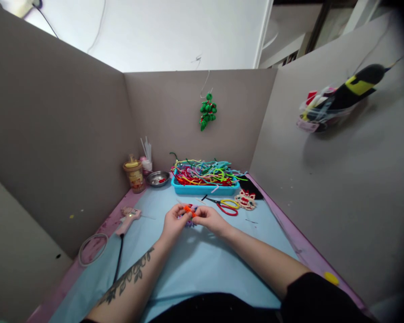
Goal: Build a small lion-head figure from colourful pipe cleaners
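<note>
Both hands meet over the middle of the blue-covered table. An orange pipe cleaner [187, 208] is pinched between the fingertips of my left hand [175, 220], and my right hand [209, 219] pinches it from the other side. Around and just below the fingertips shows a purple pipe cleaner piece [189, 223], partly hidden by the fingers; I cannot tell which hand bears it. Just beyond the hands lie scissors [227, 206] with one red and one yellow handle. A pink glue gun [129, 221] rests left of my left hand.
A blue tray [205, 190] heaped with colourful pipe cleaners stands at the back. Beside it are a metal bowl [158, 178] and a lidded cup [134, 177]. A beige-and-red pipe cleaner piece [245, 200] lies right. Grey panels enclose the table; a green ornament [208, 111] hangs behind.
</note>
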`<move>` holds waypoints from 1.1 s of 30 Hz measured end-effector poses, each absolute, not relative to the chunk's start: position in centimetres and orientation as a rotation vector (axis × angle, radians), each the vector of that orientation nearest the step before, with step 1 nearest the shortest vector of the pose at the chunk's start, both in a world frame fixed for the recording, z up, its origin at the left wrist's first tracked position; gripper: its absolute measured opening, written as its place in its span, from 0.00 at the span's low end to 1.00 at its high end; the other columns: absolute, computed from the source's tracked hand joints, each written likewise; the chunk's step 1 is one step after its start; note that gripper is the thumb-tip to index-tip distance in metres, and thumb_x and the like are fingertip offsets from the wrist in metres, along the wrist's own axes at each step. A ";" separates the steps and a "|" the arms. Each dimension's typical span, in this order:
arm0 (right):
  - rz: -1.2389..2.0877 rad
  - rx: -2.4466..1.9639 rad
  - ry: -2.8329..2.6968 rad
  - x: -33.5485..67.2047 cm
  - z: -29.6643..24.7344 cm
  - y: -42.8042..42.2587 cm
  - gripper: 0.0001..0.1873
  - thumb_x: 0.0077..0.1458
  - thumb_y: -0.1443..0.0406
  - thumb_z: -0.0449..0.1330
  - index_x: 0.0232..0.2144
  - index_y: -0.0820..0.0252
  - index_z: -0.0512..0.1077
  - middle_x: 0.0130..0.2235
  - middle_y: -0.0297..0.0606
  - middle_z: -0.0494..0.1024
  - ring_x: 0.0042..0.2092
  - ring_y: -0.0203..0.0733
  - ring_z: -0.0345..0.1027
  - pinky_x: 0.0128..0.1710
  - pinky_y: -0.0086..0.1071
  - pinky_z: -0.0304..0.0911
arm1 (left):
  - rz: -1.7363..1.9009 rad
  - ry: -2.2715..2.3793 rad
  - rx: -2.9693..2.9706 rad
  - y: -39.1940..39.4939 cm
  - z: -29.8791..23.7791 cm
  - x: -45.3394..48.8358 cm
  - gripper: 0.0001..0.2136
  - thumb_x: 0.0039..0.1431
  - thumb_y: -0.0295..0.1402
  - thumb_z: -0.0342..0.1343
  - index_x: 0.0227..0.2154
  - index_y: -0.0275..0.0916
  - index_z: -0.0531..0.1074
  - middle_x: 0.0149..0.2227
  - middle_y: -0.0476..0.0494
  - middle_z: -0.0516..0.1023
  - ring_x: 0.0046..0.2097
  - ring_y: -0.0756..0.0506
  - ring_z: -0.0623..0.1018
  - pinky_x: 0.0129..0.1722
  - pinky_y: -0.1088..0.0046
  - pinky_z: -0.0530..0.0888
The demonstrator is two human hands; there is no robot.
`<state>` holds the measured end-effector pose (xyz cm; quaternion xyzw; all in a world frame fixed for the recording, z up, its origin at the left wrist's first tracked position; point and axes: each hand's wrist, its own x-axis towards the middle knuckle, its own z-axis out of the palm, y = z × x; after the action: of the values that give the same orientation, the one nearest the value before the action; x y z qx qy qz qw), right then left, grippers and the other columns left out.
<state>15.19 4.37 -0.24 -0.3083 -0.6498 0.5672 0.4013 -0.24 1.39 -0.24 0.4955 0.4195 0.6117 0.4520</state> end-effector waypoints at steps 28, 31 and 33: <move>1.761 -0.761 -1.491 15.3 -0.6 4.6 0.21 0.43 0.50 0.63 0.24 0.66 0.73 0.18 0.35 0.71 0.20 0.32 0.59 0.21 0.27 0.50 | 1.436 0.794 1.018 1.9 -0.2 -0.8 0.22 0.47 0.45 0.62 0.40 0.33 0.73 0.41 0.34 0.79 0.47 0.37 0.76 0.49 0.61 0.68; 1.816 -0.727 -1.485 15.4 -0.4 4.5 0.19 0.42 0.52 0.64 0.22 0.65 0.73 0.17 0.34 0.70 0.19 0.32 0.59 0.21 0.27 0.50 | 1.450 0.803 1.036 1.9 -0.2 -0.8 0.20 0.46 0.44 0.63 0.37 0.34 0.75 0.40 0.36 0.79 0.45 0.38 0.76 0.48 0.62 0.69; 1.839 -0.711 -1.485 15.4 -0.3 4.4 0.18 0.42 0.53 0.64 0.22 0.65 0.73 0.16 0.34 0.70 0.18 0.32 0.58 0.20 0.27 0.50 | 1.449 0.791 1.061 1.9 -0.3 -0.9 0.19 0.48 0.43 0.62 0.38 0.34 0.75 0.42 0.36 0.79 0.46 0.39 0.76 0.48 0.63 0.68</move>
<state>15.41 4.43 -0.27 -0.2719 -0.5679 0.7032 0.3304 -0.87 1.92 -0.34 0.4494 0.3350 0.6137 0.5560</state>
